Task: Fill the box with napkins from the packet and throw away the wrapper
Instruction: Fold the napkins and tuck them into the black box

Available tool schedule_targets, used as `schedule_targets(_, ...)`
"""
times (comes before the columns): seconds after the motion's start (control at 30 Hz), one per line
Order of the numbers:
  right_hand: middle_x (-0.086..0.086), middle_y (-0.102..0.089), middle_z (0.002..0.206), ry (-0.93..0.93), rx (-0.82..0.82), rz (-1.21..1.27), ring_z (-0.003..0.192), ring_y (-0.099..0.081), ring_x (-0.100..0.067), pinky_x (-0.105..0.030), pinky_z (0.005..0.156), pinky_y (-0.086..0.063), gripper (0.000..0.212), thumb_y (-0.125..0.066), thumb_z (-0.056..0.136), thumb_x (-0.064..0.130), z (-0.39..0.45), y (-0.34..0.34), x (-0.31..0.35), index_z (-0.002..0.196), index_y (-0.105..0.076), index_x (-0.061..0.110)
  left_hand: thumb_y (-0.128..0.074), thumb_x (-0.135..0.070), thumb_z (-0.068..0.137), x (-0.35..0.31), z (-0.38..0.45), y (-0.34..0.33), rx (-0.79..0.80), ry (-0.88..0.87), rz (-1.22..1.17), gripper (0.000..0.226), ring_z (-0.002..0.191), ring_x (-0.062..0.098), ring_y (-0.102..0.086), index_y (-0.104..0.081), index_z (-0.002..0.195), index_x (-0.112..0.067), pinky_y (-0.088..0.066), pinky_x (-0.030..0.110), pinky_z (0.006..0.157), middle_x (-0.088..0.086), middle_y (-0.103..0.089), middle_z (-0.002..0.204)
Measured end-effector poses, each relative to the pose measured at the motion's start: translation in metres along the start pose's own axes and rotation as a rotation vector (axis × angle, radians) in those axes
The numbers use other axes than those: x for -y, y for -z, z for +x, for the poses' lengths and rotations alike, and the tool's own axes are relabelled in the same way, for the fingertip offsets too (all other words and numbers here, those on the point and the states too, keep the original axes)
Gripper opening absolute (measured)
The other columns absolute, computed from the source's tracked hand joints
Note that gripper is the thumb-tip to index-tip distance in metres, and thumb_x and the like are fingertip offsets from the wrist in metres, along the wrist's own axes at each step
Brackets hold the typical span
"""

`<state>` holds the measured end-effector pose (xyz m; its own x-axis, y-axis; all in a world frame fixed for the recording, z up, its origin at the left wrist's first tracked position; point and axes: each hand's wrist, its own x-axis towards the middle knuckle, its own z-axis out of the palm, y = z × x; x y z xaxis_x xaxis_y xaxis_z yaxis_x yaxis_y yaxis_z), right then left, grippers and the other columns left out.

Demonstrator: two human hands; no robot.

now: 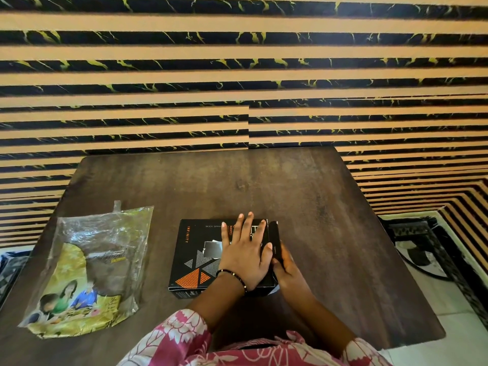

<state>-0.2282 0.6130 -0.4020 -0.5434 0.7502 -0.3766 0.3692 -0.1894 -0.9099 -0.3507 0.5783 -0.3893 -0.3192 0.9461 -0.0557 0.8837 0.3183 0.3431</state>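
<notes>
The box [200, 257] is pressed under the flat, open left hand [245, 257]; its right side flap is gripped by the right hand [286, 268]; the emptied wrapper [89, 273] lies well left of the box.

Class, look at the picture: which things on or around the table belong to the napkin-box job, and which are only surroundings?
Belongs to the job:
- black box, lid pressed flat by left hand, right hand at its side flap
- plastic packet, lying left of the box

Only surroundings:
- wooden table
- striped wall
- patterned floor mat
</notes>
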Motion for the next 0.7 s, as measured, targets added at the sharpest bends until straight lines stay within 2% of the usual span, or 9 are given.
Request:
schedule_targets(0.1, 0.003, -0.042, 0.131, 0.019, -0.058, 0.027, 0.122, -0.045, -0.013, -0.013, 0.085, -0.042, 0.048, -0.032, 0.097, 0.007, -0.001, -0.002, -0.004, 0.143, -0.023, 0.02, 0.0, -0.053, 0.078, 0.0, 0.0, 0.001, -0.002, -0.004, 0.005, 0.071, 0.144, 0.02, 0.011, -0.008, 0.145, -0.029, 0.016, 0.05, 0.111, 0.003, 0.002, 0.158)
schedule_targets(0.2, 0.001, -0.038, 0.138, -0.01, -0.031, 0.118, 0.117, -0.047, -0.01, -0.014, 0.086, -0.047, 0.048, -0.029, 0.098, 0.009, -0.003, -0.01, -0.004, 0.144, -0.02, 0.02, 0.001, -0.053, 0.077, 0.0, 0.0, 0.001, -0.004, 0.0, -0.005, 0.072, 0.144, 0.02, 0.011, -0.008, 0.145, -0.029, 0.017, 0.05, 0.111, 0.003, 0.002, 0.158)
schedule_targets(0.3, -0.007, -0.032, 0.149, -0.02, -0.03, 0.198, 0.131, -0.04, -0.021, -0.038, 0.106, -0.04, 0.048, -0.028, 0.099, 0.021, -0.007, -0.015, -0.007, 0.145, -0.018, 0.024, 0.003, -0.054, 0.076, 0.0, 0.0, 0.0, -0.005, 0.004, -0.003, 0.074, 0.144, 0.02, 0.012, -0.008, 0.145, -0.028, 0.018, 0.049, 0.111, 0.003, 0.002, 0.158)
schedule_targets(0.37, -0.004, -0.028, 0.152, -0.02, -0.012, 0.213, 0.133, -0.037, -0.021, -0.042, 0.109, -0.037, 0.049, -0.028, 0.098, 0.027, -0.009, -0.015, -0.007, 0.146, -0.016, 0.028, 0.004, -0.054, 0.076, 0.0, 0.0, 0.001, -0.001, 0.007, -0.011, 0.074, 0.144, 0.02, 0.013, -0.008, 0.145, -0.029, 0.019, 0.049, 0.111, 0.002, 0.003, 0.158)
schedule_targets(0.43, -0.003, -0.025, 0.153, -0.027, 0.003, 0.209, 0.134, -0.035, -0.018, -0.03, 0.104, -0.041, 0.049, -0.027, 0.099, 0.026, -0.009, -0.015, -0.007, 0.146, -0.014, 0.028, 0.006, -0.055, 0.076, -0.001, 0.0, 0.001, 0.004, 0.008, -0.011, 0.075, 0.143, 0.02, 0.014, -0.007, 0.145, -0.029, 0.02, 0.049, 0.11, 0.002, 0.004, 0.158)
schedule_targets(0.5, -0.002, -0.022, 0.154, -0.029, 0.028, 0.191, 0.133, -0.032, -0.013, -0.018, 0.097, -0.039, 0.049, -0.026, 0.099, 0.022, -0.01, -0.017, -0.005, 0.146, -0.012, 0.025, 0.006, -0.055, 0.077, -0.001, -0.001, 0.001, 0.007, 0.011, -0.01, 0.074, 0.143, 0.02, 0.014, -0.008, 0.145, -0.029, 0.02, 0.048, 0.11, 0.002, 0.004, 0.158)
schedule_targets(0.6, -0.003, -0.02, 0.155, -0.021, 0.055, 0.154, 0.139, -0.025, -0.014, -0.016, 0.099, -0.03, 0.05, -0.028, 0.099, 0.013, -0.011, -0.019, -0.002, 0.146, -0.011, 0.022, 0.005, -0.055, 0.077, -0.002, 0.0, 0.002, 0.007, 0.017, -0.009, 0.074, 0.143, 0.02, 0.013, -0.007, 0.145, -0.029, 0.02, 0.049, 0.11, 0.002, 0.003, 0.158)
schedule_targets(0.7, -0.003, -0.018, 0.155, -0.005, 0.068, 0.094, 0.132, -0.023, -0.005, -0.007, 0.095, -0.027, 0.052, -0.027, 0.099, 0.011, -0.011, -0.02, -0.003, 0.146, -0.007, 0.02, 0.006, -0.055, 0.077, -0.002, 0.001, 0.001, 0.007, 0.019, -0.002, 0.074, 0.143, 0.02, 0.013, -0.007, 0.145, -0.029, 0.02, 0.049, 0.11, 0.002, 0.002, 0.158)
